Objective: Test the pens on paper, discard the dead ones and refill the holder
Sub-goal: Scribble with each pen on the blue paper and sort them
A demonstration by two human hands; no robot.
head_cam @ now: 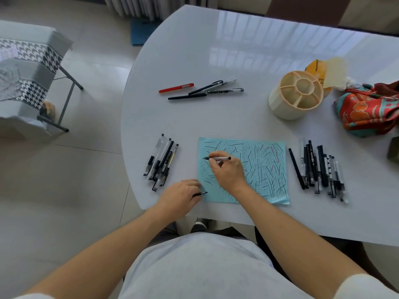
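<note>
Right hand (pixel 226 172) pinches a pen (pixel 219 158) lying left-right, tip touching blue paper (pixel 265 169) near the tabletop (pixel 237 61) front edge. Left hand (pixel 180 196) grips its cap (pixel 199 193). Empty holder (pixel 296 94) sits far right.

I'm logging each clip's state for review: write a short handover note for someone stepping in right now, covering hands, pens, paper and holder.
Right hand grips a thin white-barrelled pen, tip on the scribble-covered light blue paper sheet.
Left hand rests at the sheet's near-left corner, holding a small black pen cap.
Pens lie in three groups: left pile, right pile, and a far group with one red pen.
The cream round plastic compartment holder stands empty, far right.
Done: many test strokes. Which pile is which cannot be told.
Left: finish testing, discard dead pens, refill the holder.
</note>
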